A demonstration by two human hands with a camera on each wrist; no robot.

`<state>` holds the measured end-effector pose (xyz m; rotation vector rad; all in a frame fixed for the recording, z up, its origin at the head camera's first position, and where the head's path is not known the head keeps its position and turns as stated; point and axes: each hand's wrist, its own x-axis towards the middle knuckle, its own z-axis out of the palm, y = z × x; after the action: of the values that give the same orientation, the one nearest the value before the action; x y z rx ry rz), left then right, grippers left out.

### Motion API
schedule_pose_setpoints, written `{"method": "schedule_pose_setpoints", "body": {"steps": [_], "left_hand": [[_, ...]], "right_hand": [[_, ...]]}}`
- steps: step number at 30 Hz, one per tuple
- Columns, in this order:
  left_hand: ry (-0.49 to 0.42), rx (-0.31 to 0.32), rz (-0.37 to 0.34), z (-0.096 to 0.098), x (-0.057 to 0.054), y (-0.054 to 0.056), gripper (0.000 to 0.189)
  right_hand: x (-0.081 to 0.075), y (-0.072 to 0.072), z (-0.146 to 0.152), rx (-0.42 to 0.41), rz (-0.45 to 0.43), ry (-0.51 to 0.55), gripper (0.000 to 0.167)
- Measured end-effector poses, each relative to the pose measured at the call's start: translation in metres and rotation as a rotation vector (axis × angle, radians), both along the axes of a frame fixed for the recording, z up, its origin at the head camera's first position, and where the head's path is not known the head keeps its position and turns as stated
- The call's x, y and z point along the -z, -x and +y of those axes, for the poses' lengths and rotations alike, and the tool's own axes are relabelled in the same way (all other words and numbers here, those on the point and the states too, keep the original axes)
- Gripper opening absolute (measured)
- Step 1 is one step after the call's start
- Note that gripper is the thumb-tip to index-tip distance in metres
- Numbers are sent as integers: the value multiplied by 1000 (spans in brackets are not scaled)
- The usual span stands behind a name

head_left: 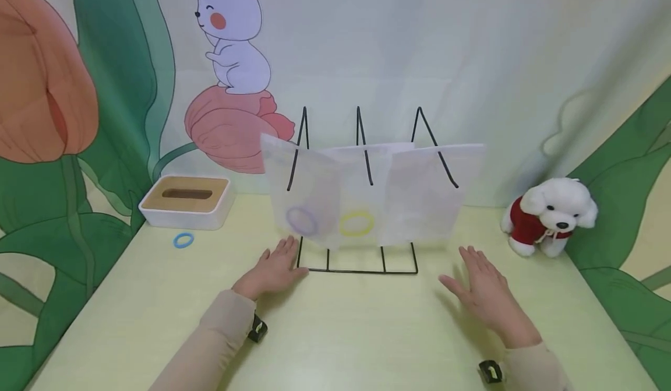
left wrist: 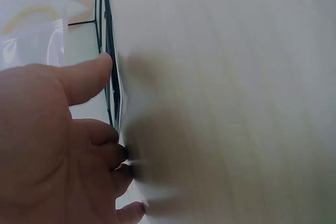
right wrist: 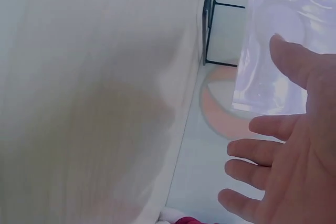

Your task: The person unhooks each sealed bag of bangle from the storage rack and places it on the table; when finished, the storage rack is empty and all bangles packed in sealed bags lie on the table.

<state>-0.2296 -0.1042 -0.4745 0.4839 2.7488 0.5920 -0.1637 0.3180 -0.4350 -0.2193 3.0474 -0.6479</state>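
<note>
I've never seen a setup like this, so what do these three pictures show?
No machine here: just a person's bare left hand and right hand. The wide picture looks forward and down from the person's head; the other two are taken from the left and right wrists. On the table stand a rack with bags on it, a box and a toy dog; a blue ring lies by the box. A purple ring and a yellow ring show through the bags. Neither hand holds anything; the left is beside the rack, perhaps touching it.
</note>
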Motion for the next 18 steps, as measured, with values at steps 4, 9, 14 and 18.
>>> {"method": "schedule_pose_setpoints", "body": {"steps": [4, 9, 14, 18], "left_hand": [[-8, -27, 45, 2, 0, 0, 76], [-31, -31, 86, 7, 2, 1, 81], [29, -21, 89, 10, 1, -1, 80], [31, -22, 106, 11, -3, -1, 77]], "right_hand": [[-5, 1, 1, 0, 25, 18, 87], [-18, 7, 1, 31, 81, 114, 82], [-30, 13, -5, 70, 183, 252, 72], [-34, 21, -7, 79, 314, 364, 60]]}}
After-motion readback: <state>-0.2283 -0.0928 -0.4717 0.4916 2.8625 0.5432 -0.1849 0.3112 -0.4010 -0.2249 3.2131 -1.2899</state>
